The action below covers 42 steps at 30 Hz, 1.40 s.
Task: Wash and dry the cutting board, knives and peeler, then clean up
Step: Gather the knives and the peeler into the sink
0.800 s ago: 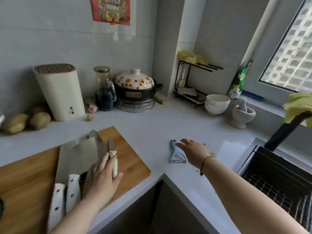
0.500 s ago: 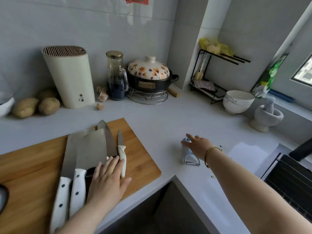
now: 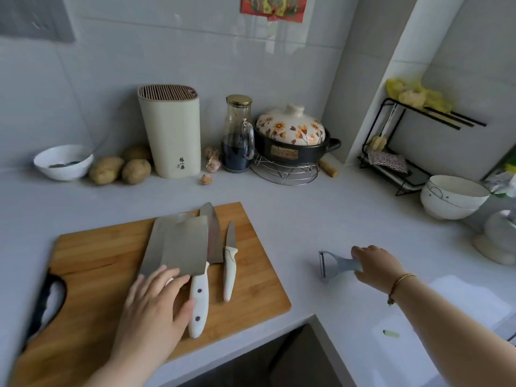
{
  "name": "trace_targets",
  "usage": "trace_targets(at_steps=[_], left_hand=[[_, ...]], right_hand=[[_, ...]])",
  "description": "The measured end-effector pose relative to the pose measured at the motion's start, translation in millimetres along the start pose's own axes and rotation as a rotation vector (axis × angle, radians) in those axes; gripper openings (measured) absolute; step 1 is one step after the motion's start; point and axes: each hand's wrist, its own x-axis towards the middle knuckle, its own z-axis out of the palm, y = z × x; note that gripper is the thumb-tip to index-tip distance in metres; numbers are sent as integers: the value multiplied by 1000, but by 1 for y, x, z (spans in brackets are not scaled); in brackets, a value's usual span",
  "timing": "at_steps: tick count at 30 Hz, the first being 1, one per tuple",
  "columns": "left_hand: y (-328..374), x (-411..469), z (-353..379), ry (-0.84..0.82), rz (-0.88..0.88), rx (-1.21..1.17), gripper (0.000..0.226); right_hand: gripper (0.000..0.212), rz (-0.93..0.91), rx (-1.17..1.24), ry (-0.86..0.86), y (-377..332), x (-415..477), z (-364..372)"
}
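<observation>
L hand: fingers straight, laid flat on heel of top cleaver and over a handle; no grip. R hand: fingers curled round handle of peeler, blade end pointing left. Peeler lifted or on counter: can't tell. Knives lie side by side on cutting board; paring knife rightmost, inside board edge. Board front-right corner near front edge of counter. Bare counter strip btwn board and peeler.
</observation>
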Motion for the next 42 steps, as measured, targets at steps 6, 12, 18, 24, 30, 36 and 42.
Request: trace_targets(at_steps=[6,12,18,24,30,36,42], left_hand=[[-25,-1,-14,-52,-423,-320,35],[-45,2,-3,-63,-613,-820,32],[-75,2,5,-5,-472,-486,34],[-75,6,5,-111,-430,-193,41],[-79,6,5,-120,-422,-158,41],[-82,5,2,-143,-424,-179,42],[-85,3,5,-118,-427,-277,39]], right_hand=[[28,172,709,74,-55,-12,-22],[24,154,1091,49,-168,-18,-25],[27,226,1099,35,-208,-13,-22],[33,260,1036,-5,-208,-10,-25],[35,235,932,-4,-213,-11,-28],[40,247,869,20,-222,-7,-28],[41,240,800,-24,-223,-3,-25]])
